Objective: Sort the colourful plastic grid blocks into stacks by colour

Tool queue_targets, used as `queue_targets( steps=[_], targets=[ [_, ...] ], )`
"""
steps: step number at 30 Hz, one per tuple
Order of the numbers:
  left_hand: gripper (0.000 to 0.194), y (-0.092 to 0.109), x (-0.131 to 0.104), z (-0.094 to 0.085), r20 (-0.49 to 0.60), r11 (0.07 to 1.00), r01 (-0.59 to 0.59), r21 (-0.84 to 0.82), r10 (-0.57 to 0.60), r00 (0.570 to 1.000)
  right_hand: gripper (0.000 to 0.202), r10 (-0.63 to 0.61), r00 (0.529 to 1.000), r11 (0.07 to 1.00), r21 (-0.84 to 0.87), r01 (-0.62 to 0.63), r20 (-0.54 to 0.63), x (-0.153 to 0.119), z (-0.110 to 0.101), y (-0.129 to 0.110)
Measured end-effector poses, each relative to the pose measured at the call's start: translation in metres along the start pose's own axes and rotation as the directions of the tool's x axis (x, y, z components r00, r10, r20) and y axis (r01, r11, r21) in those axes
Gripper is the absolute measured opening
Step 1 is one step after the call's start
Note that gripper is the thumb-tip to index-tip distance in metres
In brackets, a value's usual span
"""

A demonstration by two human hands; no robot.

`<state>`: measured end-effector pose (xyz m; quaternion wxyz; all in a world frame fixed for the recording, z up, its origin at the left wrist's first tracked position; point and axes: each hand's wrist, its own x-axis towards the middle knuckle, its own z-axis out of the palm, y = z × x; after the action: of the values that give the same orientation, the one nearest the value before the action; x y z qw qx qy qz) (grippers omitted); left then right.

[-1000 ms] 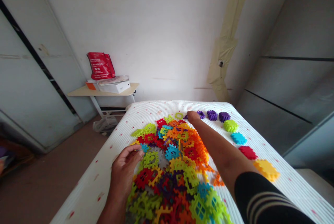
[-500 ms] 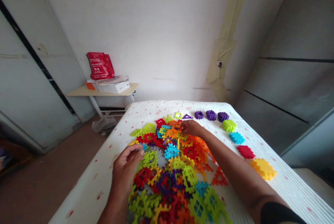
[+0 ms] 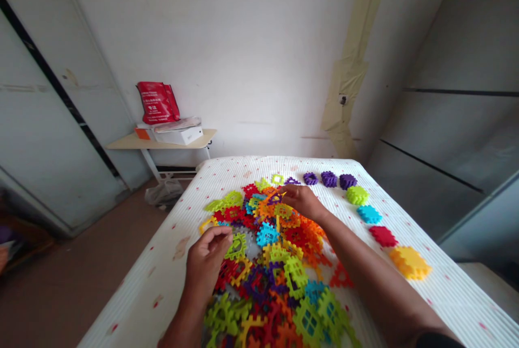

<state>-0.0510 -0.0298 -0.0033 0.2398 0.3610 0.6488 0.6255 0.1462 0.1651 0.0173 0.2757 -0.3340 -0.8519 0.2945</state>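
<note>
A heap of colourful plastic interlocking building pieces covers the middle of the bed. My right hand [image 3: 302,200] reaches over its far part, thumb and fingers pinched on an orange building piece [image 3: 269,199] that is partly hidden among others. A purple piece [image 3: 276,198] lies just under those fingertips. My left hand [image 3: 210,253] hovers at the heap's left side, its fingers curled together; whatever they hold, if anything, is hidden. Right beside its fingertips is a lime-green piece [image 3: 237,246] with an opening. A light-blue piece [image 3: 267,234] lies between the two hands.
Purple stacks [image 3: 328,179], a lime-green stack [image 3: 357,195], a blue stack [image 3: 368,214], a red stack [image 3: 383,236] and a yellow stack [image 3: 410,262] line the right side of the bed [image 3: 450,294]. A small table [image 3: 121,144] with a red bag [image 3: 157,102] stands at back left.
My left hand has shifted slightly right, closer to the lime-green piece. At the far part of the heap, my right hand has drawn back a little, uncovering a purple piece.
</note>
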Motion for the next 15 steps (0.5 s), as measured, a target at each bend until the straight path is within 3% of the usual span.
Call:
queue_targets(
  steps=[2, 4, 6, 10, 15],
  targets=[
    [0.029, 0.002, -0.002, 0.003, 0.029, 1.0, -0.017, 0.022, 0.016, 0.999, 0.023, 0.036, 0.997, 0.963, 0.266, -0.052, 0.064, -0.005, 0.005, -0.007],
    [0.028, 0.002, -0.004, 0.005, 0.064, 0.998, -0.035, 0.051, 0.031, 0.997, 0.025, 0.041, 0.984, 0.863, 0.49, -0.122, 0.172, -0.01, 0.011, -0.016],
    [0.027, 0.0, -0.005, 0.007, 0.105, 0.995, -0.06, 0.079, 0.052, 0.993, 0.024, 0.04, 0.962, 0.783, 0.589, -0.199, 0.271, -0.015, 0.019, -0.027],
    [0.029, -0.005, -0.005, 0.01, 0.175, 0.992, -0.074, 0.101, 0.055, 0.983, 0.014, 0.08, 0.917, 0.794, 0.532, -0.296, 0.391, -0.021, 0.029, -0.042],
    [0.027, -0.011, -0.004, 0.011, 0.204, 0.986, -0.091, 0.137, 0.062, 0.977, 0.012, 0.114, 0.901, 0.833, 0.454, -0.315, 0.418, -0.023, 0.031, -0.048]
  ],
)
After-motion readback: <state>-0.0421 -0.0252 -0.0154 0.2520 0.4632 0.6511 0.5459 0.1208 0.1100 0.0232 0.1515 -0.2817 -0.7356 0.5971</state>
